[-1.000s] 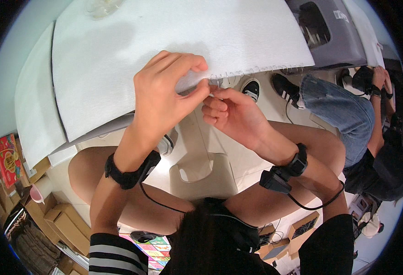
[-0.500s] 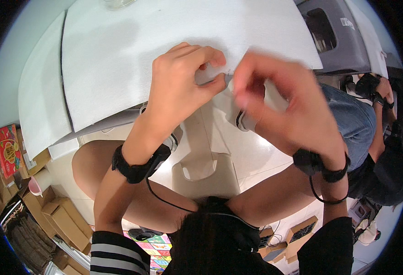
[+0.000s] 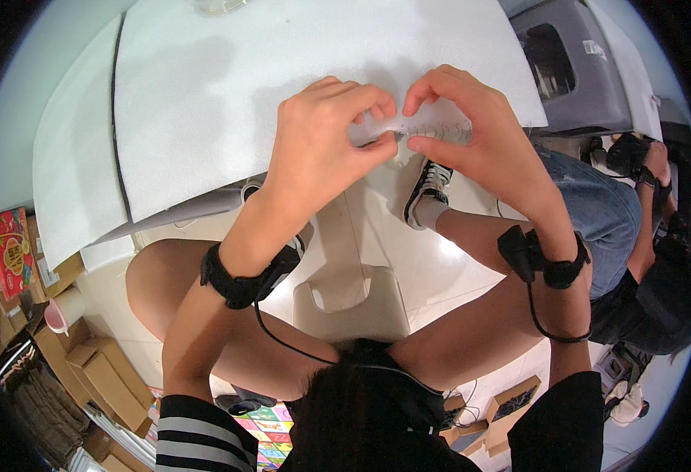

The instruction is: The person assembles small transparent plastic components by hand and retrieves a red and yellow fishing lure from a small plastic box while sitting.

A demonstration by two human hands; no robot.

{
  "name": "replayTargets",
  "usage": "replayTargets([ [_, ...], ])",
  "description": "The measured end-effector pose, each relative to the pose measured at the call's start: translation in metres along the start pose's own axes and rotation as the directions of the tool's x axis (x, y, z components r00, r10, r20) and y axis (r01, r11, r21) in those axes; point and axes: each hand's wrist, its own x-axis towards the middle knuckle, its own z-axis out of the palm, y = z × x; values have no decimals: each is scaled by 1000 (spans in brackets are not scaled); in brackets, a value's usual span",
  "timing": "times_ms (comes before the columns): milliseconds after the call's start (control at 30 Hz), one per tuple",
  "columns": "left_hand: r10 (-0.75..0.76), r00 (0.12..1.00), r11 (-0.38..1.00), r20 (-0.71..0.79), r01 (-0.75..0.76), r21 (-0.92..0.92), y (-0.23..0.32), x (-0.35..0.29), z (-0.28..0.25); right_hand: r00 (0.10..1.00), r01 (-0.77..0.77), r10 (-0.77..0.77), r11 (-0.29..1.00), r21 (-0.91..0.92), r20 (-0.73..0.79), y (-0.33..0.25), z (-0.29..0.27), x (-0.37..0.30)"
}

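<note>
Item under inspection: a row of fine dark strands (image 3: 444, 130) at the near edge of the white sheet (image 3: 196, 102), upper centre of the frame. Its long axis runs roughly left to right along that edge; single strands curve across it. How they are attached cannot be told.

Right hand (image 3: 475, 130): nearer of the two. Its thumb and forefinger form a wide C, tips apart, and the visible stretch of the row shows through the gap. From these fingertips the row extends towards the right of the frame, into the palm side of the curl.

Left hand (image 3: 326, 145): just beside it, to the left, thumb and forefinger also bent with tips apart; the row's visible stretch lies to the right of them. The remaining fingers are partly hidden. Whether a single strand rests against either hand's fingertips is too small to tell.

Surface: the sheet covers the tabletop across the upper frame, crossed by a dark seam (image 3: 116, 118) at left. A clear round vessel (image 3: 221, 5) is cut off by the top edge; a grey casing (image 3: 613, 98) stands at upper right.

Room: pale floor (image 3: 459, 271) below, beige seat (image 3: 353, 311) at centre, cardboard boxes (image 3: 113, 377) at lower left, red carton (image 3: 12, 256) at far left, another person's jeans (image 3: 597, 212) at right
</note>
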Motion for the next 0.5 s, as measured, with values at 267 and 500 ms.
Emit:
replayTargets([
  [267, 3, 1000, 1000, -4, -3, 16, 3, 0, 2, 1000, 24, -23, 997, -73, 15, 0, 2, -3],
  [500, -5, 1000, 1000, 2, 5, 25, 4, 0, 3, 999, -16, 17, 999, -35, 32, 0, 0, -4],
])
